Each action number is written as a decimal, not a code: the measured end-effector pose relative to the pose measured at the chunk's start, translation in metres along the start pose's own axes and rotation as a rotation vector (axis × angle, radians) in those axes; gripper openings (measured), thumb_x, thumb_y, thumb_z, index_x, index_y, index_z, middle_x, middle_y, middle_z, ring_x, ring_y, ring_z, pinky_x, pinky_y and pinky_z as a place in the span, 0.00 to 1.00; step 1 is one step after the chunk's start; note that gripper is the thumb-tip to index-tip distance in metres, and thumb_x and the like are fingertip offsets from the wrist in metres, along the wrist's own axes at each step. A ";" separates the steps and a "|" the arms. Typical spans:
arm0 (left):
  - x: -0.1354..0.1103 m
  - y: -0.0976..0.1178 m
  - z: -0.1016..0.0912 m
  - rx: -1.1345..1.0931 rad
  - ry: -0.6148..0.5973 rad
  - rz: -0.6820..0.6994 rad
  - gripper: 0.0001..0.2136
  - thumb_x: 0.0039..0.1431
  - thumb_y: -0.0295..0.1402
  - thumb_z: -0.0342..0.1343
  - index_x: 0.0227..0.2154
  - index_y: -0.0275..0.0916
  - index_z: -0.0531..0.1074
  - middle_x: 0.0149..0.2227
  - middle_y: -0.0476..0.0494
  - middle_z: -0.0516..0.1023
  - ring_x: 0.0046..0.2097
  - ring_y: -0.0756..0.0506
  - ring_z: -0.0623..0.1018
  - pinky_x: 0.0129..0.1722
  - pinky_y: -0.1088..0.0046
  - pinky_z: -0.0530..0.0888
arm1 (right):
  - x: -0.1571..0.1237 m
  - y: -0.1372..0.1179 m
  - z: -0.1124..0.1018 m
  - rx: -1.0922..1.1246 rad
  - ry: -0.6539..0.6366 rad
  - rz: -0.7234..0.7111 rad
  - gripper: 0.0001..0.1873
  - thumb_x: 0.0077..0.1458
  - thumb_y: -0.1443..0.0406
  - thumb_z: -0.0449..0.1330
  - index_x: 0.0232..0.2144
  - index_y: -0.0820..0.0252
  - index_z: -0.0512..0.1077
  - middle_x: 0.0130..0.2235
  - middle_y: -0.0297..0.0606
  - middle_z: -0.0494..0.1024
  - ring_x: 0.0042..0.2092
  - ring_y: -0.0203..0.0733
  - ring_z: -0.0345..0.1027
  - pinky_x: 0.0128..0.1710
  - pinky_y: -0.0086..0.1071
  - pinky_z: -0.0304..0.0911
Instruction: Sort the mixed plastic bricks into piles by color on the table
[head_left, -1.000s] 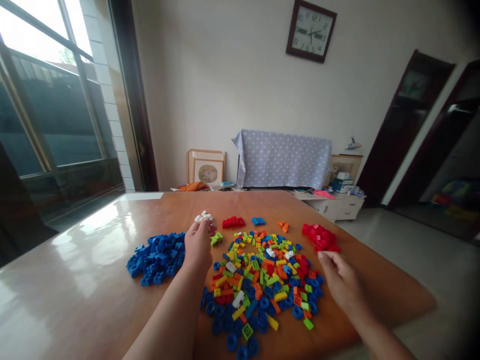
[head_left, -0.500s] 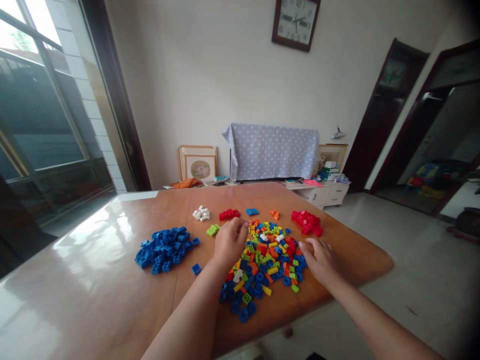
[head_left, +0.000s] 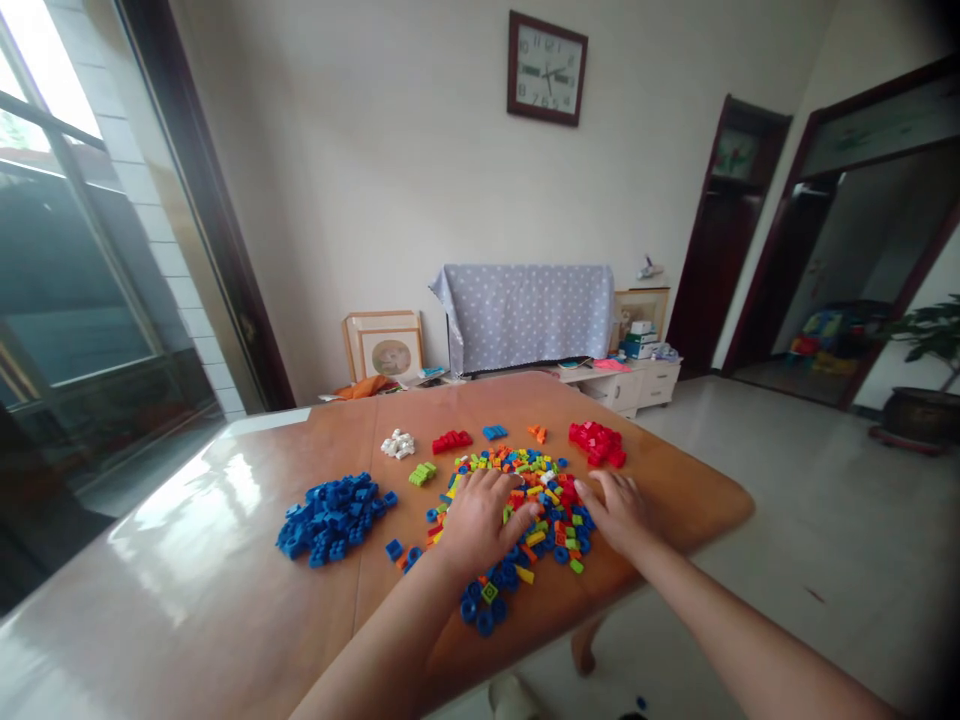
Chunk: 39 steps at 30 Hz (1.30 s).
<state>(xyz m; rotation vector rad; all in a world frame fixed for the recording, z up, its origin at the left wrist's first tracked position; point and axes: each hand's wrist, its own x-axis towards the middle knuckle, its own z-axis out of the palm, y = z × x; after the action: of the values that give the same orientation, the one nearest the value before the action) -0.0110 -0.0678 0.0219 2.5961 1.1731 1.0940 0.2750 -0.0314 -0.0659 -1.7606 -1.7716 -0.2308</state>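
Observation:
My left hand (head_left: 482, 518) lies over the mixed pile of toy bricks (head_left: 536, 540), its fingers stretched and the thumb apart; it hides part of the pile. At the pile's right edge rests my right hand (head_left: 619, 512), fingers apart, with the fingertips beside some red bricks (head_left: 566, 492). Neither hand visibly grips a brick. Blue wheel-like pieces (head_left: 485, 622) spill toward the table's near edge. Behind the pile sit small groups: lime-green bricks (head_left: 422, 474), white bricks (head_left: 398, 444), red bricks (head_left: 452, 441), light-blue bricks (head_left: 495, 432) and orange pieces (head_left: 538, 434).
A heap of blue bricks (head_left: 330, 522) stands on the left of the wooden table (head_left: 247, 590), with a stray blue brick (head_left: 394, 549) near it. More red bricks (head_left: 598, 443) are heaped at the back right. Beyond stands a low white cabinet (head_left: 652, 385).
My left hand has come down from the pile's far left side onto its middle and spread its fingers. Some pieces now lie farther left. My right hand stays at the right edge. The camera view has shifted.

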 end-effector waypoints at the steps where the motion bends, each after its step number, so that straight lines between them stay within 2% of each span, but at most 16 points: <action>1: -0.010 0.001 -0.004 0.024 -0.031 0.009 0.22 0.63 0.52 0.53 0.52 0.45 0.74 0.46 0.36 0.77 0.50 0.35 0.74 0.52 0.57 0.66 | 0.000 0.000 -0.001 0.022 0.002 -0.013 0.28 0.64 0.46 0.48 0.50 0.60 0.73 0.50 0.48 0.78 0.53 0.53 0.67 0.55 0.44 0.60; 4: -0.046 0.001 -0.012 0.081 -0.124 0.028 0.35 0.55 0.60 0.55 0.62 0.49 0.66 0.58 0.37 0.72 0.60 0.31 0.68 0.60 0.50 0.62 | -0.001 0.001 -0.003 0.100 -0.014 -0.078 0.28 0.63 0.45 0.50 0.51 0.58 0.73 0.52 0.46 0.77 0.55 0.52 0.67 0.57 0.45 0.60; 7: -0.080 -0.001 -0.012 0.156 -0.207 0.022 0.48 0.48 0.67 0.56 0.69 0.51 0.55 0.67 0.38 0.64 0.67 0.27 0.60 0.66 0.43 0.54 | -0.004 0.001 -0.005 0.149 -0.043 -0.158 0.29 0.61 0.44 0.51 0.53 0.56 0.73 0.57 0.45 0.74 0.61 0.53 0.63 0.61 0.46 0.58; 9: -0.092 -0.003 -0.009 0.192 -0.235 -0.007 0.52 0.47 0.68 0.55 0.71 0.51 0.49 0.69 0.39 0.59 0.69 0.26 0.57 0.67 0.40 0.50 | -0.010 -0.002 -0.008 0.160 -0.094 -0.221 0.32 0.60 0.44 0.52 0.58 0.53 0.70 0.64 0.44 0.67 0.66 0.54 0.56 0.64 0.48 0.55; 11: -0.095 -0.004 -0.004 0.218 -0.255 -0.048 0.54 0.46 0.69 0.54 0.72 0.51 0.44 0.71 0.40 0.55 0.70 0.25 0.55 0.67 0.38 0.49 | -0.019 -0.011 -0.012 0.171 -0.197 -0.321 0.37 0.59 0.43 0.53 0.66 0.49 0.62 0.70 0.41 0.58 0.71 0.56 0.46 0.67 0.50 0.52; 14: -0.088 -0.006 0.002 0.235 -0.292 -0.082 0.55 0.47 0.70 0.52 0.72 0.50 0.40 0.72 0.41 0.51 0.70 0.25 0.52 0.67 0.36 0.49 | -0.030 -0.030 -0.017 0.162 -0.343 -0.482 0.48 0.55 0.39 0.56 0.71 0.44 0.49 0.74 0.38 0.43 0.73 0.61 0.34 0.69 0.57 0.41; 17: -0.078 -0.009 0.004 0.244 -0.312 -0.089 0.53 0.50 0.69 0.51 0.72 0.49 0.38 0.72 0.41 0.49 0.71 0.26 0.51 0.67 0.37 0.49 | -0.031 -0.049 -0.017 0.148 -0.413 -0.547 0.55 0.51 0.36 0.57 0.72 0.43 0.41 0.74 0.36 0.37 0.73 0.64 0.30 0.69 0.61 0.32; 20: -0.069 -0.014 0.006 0.252 -0.311 -0.103 0.50 0.53 0.67 0.51 0.72 0.49 0.40 0.72 0.42 0.50 0.71 0.27 0.51 0.68 0.37 0.47 | -0.022 -0.061 -0.012 0.143 -0.465 -0.555 0.57 0.49 0.34 0.56 0.72 0.41 0.37 0.74 0.35 0.33 0.73 0.65 0.27 0.69 0.63 0.26; 27: -0.049 -0.031 0.012 0.224 -0.315 -0.146 0.46 0.54 0.64 0.52 0.71 0.52 0.46 0.72 0.43 0.53 0.71 0.28 0.51 0.69 0.38 0.45 | 0.004 -0.067 0.000 0.148 -0.543 -0.560 0.51 0.53 0.36 0.54 0.72 0.43 0.43 0.74 0.35 0.33 0.73 0.61 0.24 0.69 0.61 0.20; 33: -0.032 -0.041 0.015 0.197 -0.312 -0.181 0.43 0.54 0.63 0.53 0.70 0.52 0.54 0.71 0.42 0.54 0.72 0.29 0.50 0.70 0.42 0.44 | 0.025 -0.067 0.010 0.150 -0.554 -0.568 0.48 0.54 0.38 0.55 0.71 0.44 0.49 0.74 0.38 0.39 0.73 0.61 0.25 0.68 0.62 0.20; 39: -0.011 -0.053 0.026 0.183 -0.329 -0.251 0.47 0.48 0.67 0.55 0.69 0.52 0.56 0.71 0.41 0.55 0.71 0.28 0.51 0.69 0.41 0.47 | 0.045 -0.068 0.016 0.157 -0.572 -0.557 0.45 0.56 0.41 0.56 0.71 0.44 0.51 0.74 0.38 0.39 0.73 0.61 0.26 0.68 0.62 0.23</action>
<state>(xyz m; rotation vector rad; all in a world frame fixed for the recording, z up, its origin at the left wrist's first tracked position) -0.0324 -0.0330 -0.0220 2.5299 1.5166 0.5108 0.2096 0.0085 -0.0343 -1.2560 -2.5923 0.2100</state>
